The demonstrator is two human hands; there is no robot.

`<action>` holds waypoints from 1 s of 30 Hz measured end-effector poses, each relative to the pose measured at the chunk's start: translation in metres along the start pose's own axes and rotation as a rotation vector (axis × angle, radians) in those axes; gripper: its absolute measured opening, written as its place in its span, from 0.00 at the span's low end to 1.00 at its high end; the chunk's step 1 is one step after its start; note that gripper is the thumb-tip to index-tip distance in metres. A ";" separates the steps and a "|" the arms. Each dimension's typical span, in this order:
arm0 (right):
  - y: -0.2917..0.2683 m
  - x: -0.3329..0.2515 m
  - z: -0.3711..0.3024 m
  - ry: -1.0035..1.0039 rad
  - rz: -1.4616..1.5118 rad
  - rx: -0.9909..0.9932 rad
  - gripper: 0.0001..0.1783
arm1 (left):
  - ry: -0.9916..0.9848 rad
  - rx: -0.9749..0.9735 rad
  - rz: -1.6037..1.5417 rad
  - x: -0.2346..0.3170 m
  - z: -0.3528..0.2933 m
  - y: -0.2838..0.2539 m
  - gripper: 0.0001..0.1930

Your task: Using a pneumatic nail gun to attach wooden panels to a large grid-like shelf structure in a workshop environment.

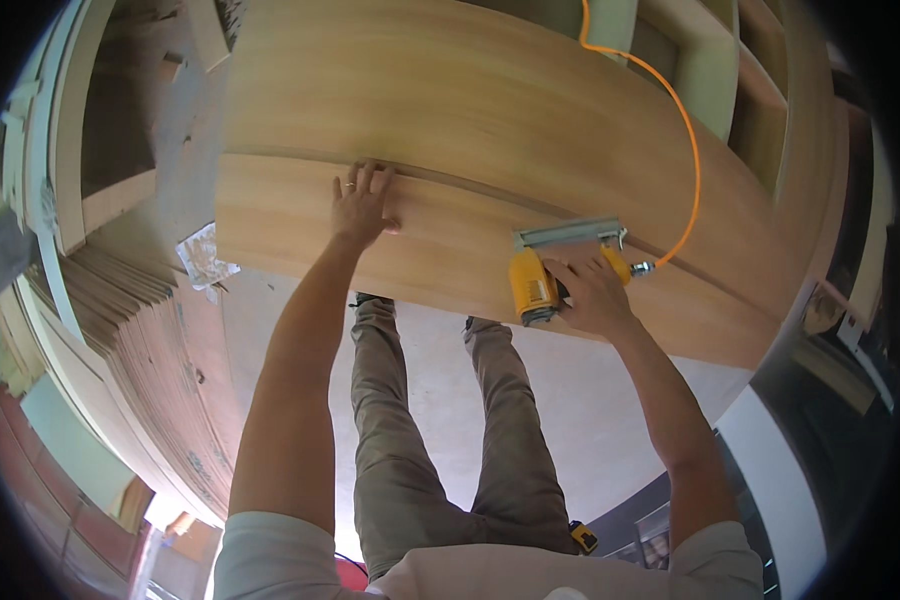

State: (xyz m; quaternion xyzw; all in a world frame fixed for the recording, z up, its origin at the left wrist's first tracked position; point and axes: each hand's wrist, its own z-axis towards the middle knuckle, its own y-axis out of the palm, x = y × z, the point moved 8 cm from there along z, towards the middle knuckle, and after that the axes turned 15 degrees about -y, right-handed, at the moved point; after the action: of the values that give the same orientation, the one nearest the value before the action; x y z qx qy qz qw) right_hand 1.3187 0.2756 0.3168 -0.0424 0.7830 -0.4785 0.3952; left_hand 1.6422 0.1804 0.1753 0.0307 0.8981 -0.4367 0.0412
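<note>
My left hand (363, 210) lies with its fingers spread on the light wooden board (445, 225), the fingertips at the seam along its far edge. A ring shows on one finger. To the right, my right hand (592, 295) is wrapped round the grip of a yellow pneumatic nail gun (533, 285). Its grey magazine lies along the far side, close to the seam. An orange air hose (697, 165) runs from its metal coupling to the far edge. Beyond the seam stretches a wider wooden panel (420, 90). Whether the nail gun's nose touches the wood, I cannot tell.
Open wooden compartments (685, 55) stand at the far right. A stack of thin sheets (135, 330) leans at the left, near a crumpled white wrapper (205, 258). Pale floor (610, 400) lies around my legs. A yellow tape measure (583, 537) sits at my hip.
</note>
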 end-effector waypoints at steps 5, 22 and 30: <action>0.042 0.019 -0.020 -0.056 -0.064 -0.038 0.34 | 0.016 -0.015 0.061 0.012 0.002 -0.007 0.56; 0.325 -0.020 -0.198 1.683 0.875 1.114 0.31 | 0.397 0.083 0.049 0.076 0.000 0.003 0.44; 0.305 -0.013 -0.134 1.840 1.215 1.382 0.05 | 0.502 0.185 -0.199 0.120 -0.004 0.009 0.31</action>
State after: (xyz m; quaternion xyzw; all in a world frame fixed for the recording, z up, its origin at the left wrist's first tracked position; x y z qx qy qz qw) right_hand 1.3341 0.5410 0.1165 0.8695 0.2521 -0.3793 -0.1913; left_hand 1.5235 0.1919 0.1586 0.0530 0.8352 -0.4975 -0.2284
